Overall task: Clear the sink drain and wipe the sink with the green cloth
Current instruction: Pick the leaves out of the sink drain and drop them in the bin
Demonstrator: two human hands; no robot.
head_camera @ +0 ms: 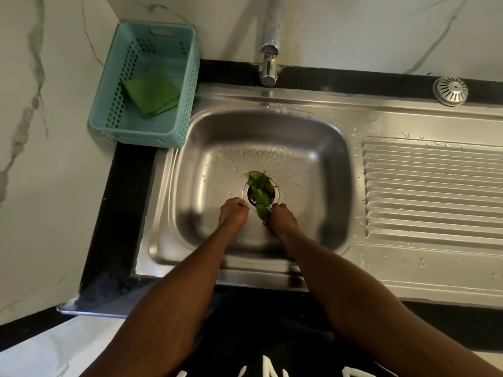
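Wet green leaves [260,190] bunched over drain [246,193], right hand [281,220] gripping

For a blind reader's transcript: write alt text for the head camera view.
Two bare hands work at the drain of a wet stainless steel sink: the right hand pinches a clump of green leaves lying over it, the left hand fisted beside. A folded green cloth lies in a teal basket at the sink's far left corner.
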